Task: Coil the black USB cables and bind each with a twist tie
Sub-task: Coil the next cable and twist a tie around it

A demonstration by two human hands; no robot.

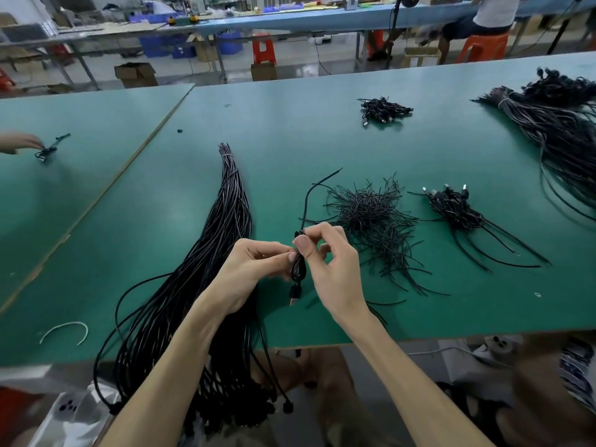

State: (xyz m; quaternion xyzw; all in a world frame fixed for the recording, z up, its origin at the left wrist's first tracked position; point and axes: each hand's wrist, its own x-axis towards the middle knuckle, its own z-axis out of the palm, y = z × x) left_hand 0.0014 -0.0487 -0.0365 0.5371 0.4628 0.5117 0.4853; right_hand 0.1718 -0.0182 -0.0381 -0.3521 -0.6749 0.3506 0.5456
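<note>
From the head camera, both hands are together over the green surface (290,140), just to the near left of the heap of twist ties (371,214). The left hand (254,269) pinches a small coiled cable (298,269) at its middle between thumb and fingertips. The right hand (329,266) is curled over the coil's top, pinching a twist tie (308,195) against it. The tie's free end stands up and bends away along the heap's left edge. The cable's USB plug (294,295) hangs below the coil.

Left of the heap lies a long bundle of loose cables (225,237), tied near its far tip and spilling over the near edge. Just right of the heap sits a cluster of bound coils (451,204), and another cluster (383,109) lies well beyond it. A large cable bundle (554,124) fills the far right. Far to the heap's left, another person's hand (19,141) touches a small cable.
</note>
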